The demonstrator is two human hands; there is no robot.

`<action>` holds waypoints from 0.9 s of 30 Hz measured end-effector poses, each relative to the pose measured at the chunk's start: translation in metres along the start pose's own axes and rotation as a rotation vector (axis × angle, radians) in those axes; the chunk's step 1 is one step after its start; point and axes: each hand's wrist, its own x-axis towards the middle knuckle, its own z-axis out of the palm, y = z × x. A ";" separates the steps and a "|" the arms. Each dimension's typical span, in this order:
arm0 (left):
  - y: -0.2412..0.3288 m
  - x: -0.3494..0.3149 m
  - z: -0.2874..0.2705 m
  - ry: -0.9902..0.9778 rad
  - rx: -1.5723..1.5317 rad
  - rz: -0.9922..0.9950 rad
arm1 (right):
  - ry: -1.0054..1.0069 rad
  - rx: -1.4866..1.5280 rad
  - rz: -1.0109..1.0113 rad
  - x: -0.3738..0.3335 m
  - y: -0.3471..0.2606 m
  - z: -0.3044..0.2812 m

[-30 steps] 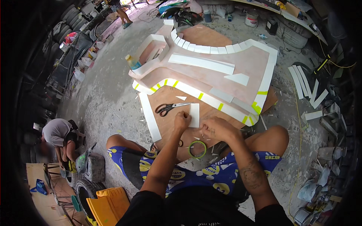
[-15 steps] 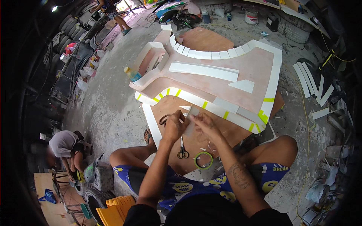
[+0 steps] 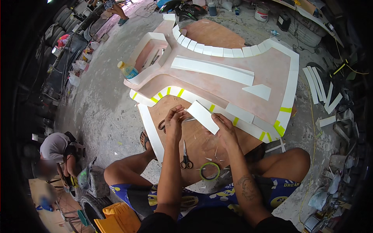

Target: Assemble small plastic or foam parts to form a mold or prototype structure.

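Fingers of both hands — left hand (image 3: 173,125), right hand (image 3: 225,130) — clamped on white foam strip (image 3: 202,116), yellow-lidded bottle (image 3: 127,70) well apart.

Ahead of the hands: the big pink foam board (image 3: 233,83) edged with white strips blocks the way forward; its yellow-taped rim lies just past the fingers.
Between the arms: open plywood sheet (image 3: 202,143), broken only by scissors (image 3: 185,160) and a green tape roll (image 3: 210,171).
Left side: a long white strip (image 3: 150,132) and a bare foot beside it; beyond, open concrete floor (image 3: 105,116).
Right side: a raised knee, then what look like loose white offcuts (image 3: 320,91).
Far left: bottle (image 3: 127,70) beside the board.
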 end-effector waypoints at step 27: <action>-0.062 0.026 0.070 -0.432 -0.760 -0.112 | 0.348 0.154 -0.219 0.001 0.013 0.016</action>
